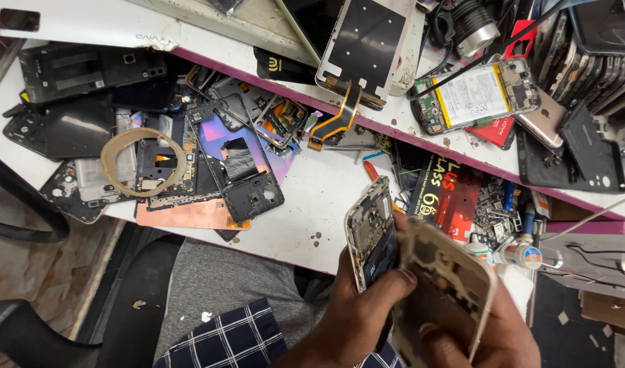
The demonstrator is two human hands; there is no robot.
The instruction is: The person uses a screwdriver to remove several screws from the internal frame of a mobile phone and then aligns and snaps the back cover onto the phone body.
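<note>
Head view, looking down over your lap at the edge of the bench [305, 211]. Your left hand [356, 317] is curled round an opened phone body [371, 232], thumb pressed across its lower face and the fingers hidden behind it, so the body stands nearly upright, tilted a little to the left. It looks light and stiff, but with the boards and battery bay bare it is surely fragile: grip the metal side rails and keep your thumb off the exposed parts. Just to its right, touching or nearly so, your right hand [486, 334] cups a pale plastic back frame [448, 286] from beneath, one fingertip poking up through an opening low down. That frame looks thin and likely to flex, with smooth edges that could slip; holding it by its long sides seems safest. Both pieces sit in front of your hands, above your lap, just short of the bench edge. Beyond your left hand, well off to the left, lies a tape ring [143, 162] among dark phone parts. Beyond your right hand, a red packet [448, 194] is close, with a gutted phone showing its battery [477, 94] further up.
</note>
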